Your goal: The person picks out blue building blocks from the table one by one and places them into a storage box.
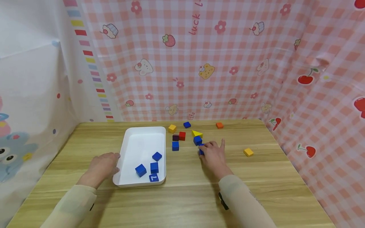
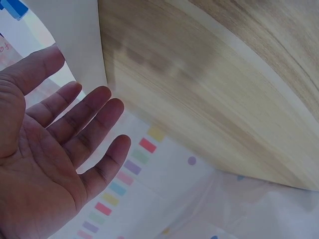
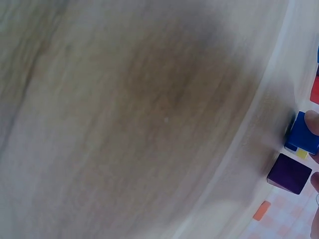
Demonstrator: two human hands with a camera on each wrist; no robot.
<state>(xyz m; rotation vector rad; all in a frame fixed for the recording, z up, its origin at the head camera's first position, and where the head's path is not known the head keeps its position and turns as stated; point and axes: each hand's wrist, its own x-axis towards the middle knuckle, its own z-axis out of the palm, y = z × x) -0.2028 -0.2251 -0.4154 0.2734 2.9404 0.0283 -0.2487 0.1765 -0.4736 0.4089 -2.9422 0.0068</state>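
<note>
A white tray (image 1: 144, 142) lies on the table with several blue blocks (image 1: 154, 167) in its near right part. My left hand (image 1: 103, 167) rests at the tray's left side, fingers loosely bent; in the left wrist view the thumb (image 2: 42, 69) touches the tray wall and the palm holds nothing. My right hand (image 1: 214, 156) pinches a blue block (image 1: 201, 150), partly hidden by the fingers. In the right wrist view a fingertip lies on the blue block (image 3: 302, 134), and a dark purple block (image 3: 289, 173) sits close by the fingers. Another blue block (image 1: 197, 140) stands just beyond.
Between tray and right hand are a blue block (image 1: 175, 146), a dark block (image 1: 175, 137) and a red block (image 1: 182, 136). Farther back lie yellow (image 1: 172, 128), blue (image 1: 187, 124) and orange (image 1: 219, 125) blocks and a yellow triangle (image 1: 196, 134). A yellow block (image 1: 248, 152) lies right.
</note>
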